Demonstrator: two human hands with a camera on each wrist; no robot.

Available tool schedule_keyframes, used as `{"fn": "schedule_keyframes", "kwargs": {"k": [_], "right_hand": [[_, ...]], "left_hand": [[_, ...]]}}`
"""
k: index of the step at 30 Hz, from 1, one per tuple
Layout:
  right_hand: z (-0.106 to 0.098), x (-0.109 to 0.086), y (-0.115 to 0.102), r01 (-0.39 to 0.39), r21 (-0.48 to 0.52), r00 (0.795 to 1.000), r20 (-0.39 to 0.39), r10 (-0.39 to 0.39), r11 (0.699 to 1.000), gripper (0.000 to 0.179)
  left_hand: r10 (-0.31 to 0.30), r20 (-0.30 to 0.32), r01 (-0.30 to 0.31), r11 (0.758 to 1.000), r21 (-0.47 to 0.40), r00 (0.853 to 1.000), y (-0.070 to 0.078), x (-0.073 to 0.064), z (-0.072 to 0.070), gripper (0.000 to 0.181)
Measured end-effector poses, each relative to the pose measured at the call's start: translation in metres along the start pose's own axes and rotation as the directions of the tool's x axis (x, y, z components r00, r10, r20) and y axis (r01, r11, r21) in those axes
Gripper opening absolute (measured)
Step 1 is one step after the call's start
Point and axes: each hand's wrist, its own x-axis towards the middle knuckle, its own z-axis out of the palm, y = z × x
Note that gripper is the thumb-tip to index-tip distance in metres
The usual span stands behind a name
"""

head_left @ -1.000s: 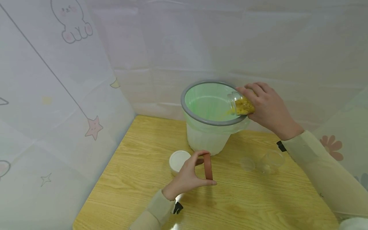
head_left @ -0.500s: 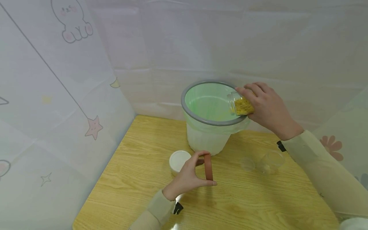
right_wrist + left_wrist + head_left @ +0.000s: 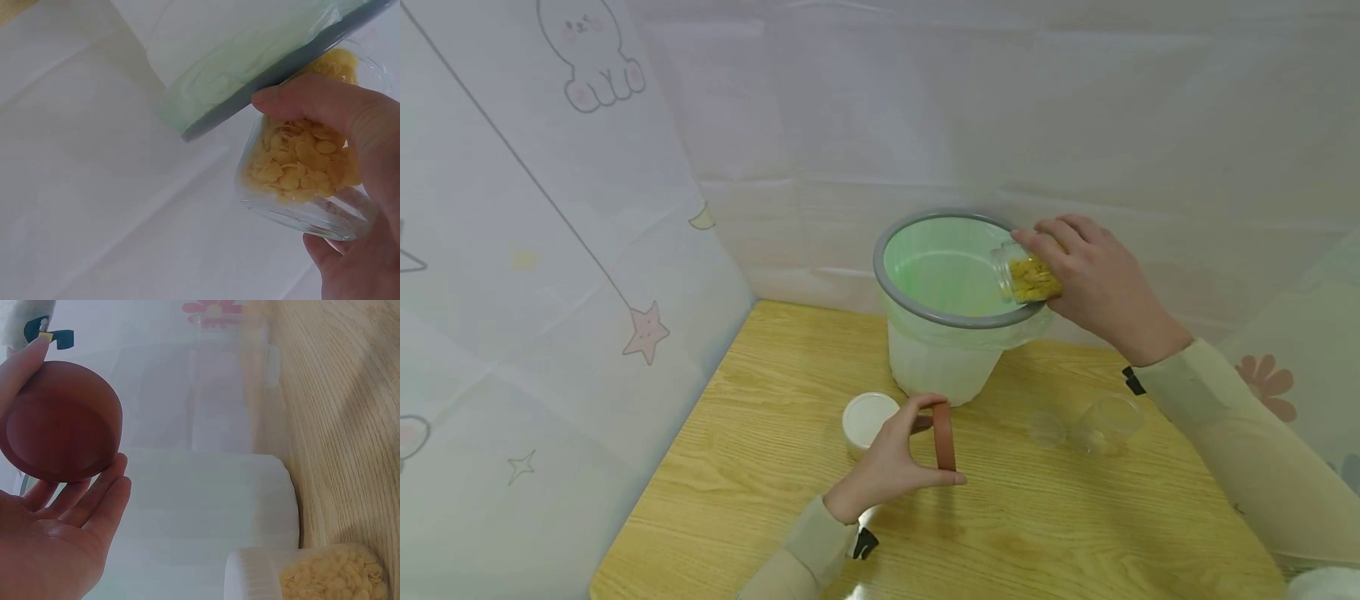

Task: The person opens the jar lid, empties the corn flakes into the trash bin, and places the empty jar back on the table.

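My right hand [image 3: 1101,279] grips a clear glass jar [image 3: 300,159] of yellow flakes. The jar lies tipped over the grey rim of a white bin [image 3: 943,362] lined with a pale green bag [image 3: 951,258], its mouth pointing inward. Flakes are still inside, bunched along the glass, as the right wrist view shows. Lower down, in front of the bin, my left hand [image 3: 887,458] holds a round reddish-brown lid [image 3: 943,437] on edge between thumb and fingers; its hollow side shows in the left wrist view. Next to that hand stands a white-lidded jar [image 3: 867,419] of flakes.
On the wooden table [image 3: 737,467], right of the bin, are a clear empty-looking container [image 3: 1108,425] and a clear disc [image 3: 1047,429]. A white object [image 3: 1326,583] is partly cut off at the lower right. Printed sheeting [image 3: 850,125] stands close behind the bin.
A yellow streak at the jar's mouth one second ago no longer shows, and the flakes within sit slightly further back. Both hands and the lid have stayed almost still.
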Motion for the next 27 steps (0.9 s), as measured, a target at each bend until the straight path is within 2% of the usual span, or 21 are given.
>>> {"fn": "schedule_keyframes", "kwargs": {"k": [27], "right_hand": [[-0.0034, 0.0065, -0.0037, 0.007, -0.022, 1.0, -0.015, -0.007, 1.0, 0.092]], "left_hand": [[0.006, 0.012, -0.006, 1.0, 0.016, 1.0, 0.0021, 0.002, -0.0003, 0.088]]}}
